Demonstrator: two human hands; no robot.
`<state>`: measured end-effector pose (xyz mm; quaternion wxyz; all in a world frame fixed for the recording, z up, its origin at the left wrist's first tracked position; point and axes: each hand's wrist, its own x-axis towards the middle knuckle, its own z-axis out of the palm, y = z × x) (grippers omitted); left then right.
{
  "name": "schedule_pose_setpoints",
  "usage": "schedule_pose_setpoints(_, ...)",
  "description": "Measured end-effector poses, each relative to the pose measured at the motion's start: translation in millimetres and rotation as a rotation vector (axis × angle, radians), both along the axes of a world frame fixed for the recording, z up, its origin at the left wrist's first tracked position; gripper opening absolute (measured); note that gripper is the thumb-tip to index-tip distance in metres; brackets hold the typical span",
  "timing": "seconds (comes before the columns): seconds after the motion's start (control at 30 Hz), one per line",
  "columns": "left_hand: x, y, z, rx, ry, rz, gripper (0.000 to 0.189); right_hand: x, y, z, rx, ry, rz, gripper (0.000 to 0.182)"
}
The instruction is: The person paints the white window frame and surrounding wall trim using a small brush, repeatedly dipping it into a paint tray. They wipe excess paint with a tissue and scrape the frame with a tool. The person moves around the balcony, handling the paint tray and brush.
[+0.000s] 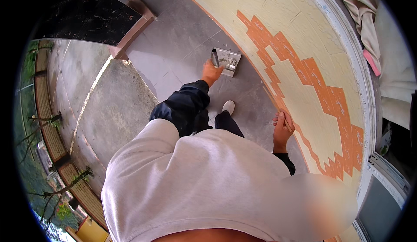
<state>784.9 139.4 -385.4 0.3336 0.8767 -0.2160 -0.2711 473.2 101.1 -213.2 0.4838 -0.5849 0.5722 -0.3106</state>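
Observation:
My left hand (211, 72) reaches forward over the grey floor and is closed on the dark tubular handle (215, 57) of a metal dustpan (231, 73). Pale crumbs and bits of debris (232, 61) lie in the pan, which is close to the foot of the wall. Out to the right, beside the tiled wall, my right hand (282, 129) grips a thin wooden stick (277, 107). The stick slants forward along the wall's base; what its far end is like, I cannot tell.
The wall (312, 111) curves along the right, cream with orange stepped tiles. Above it are a white window frame (361, 89) and a curtain (361, 11). A dark panel with a brownish edge (133, 35) stands front left. A white shoe (229, 107) rests on the floor.

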Motion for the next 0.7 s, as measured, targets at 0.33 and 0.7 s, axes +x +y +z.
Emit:
schedule_pose_setpoints(0.33, 28, -33, -69, -0.279, 0.106, 0.056, 0.027, 10, 37, -85, 0.223, 0.055, -0.085, 0.021)
schedule_pose_setpoints(0.7, 100, 18, 22, -0.313, 0.134, -0.226, 0.027, 110, -25, -268, -0.068, 0.133, 0.241, 0.021)
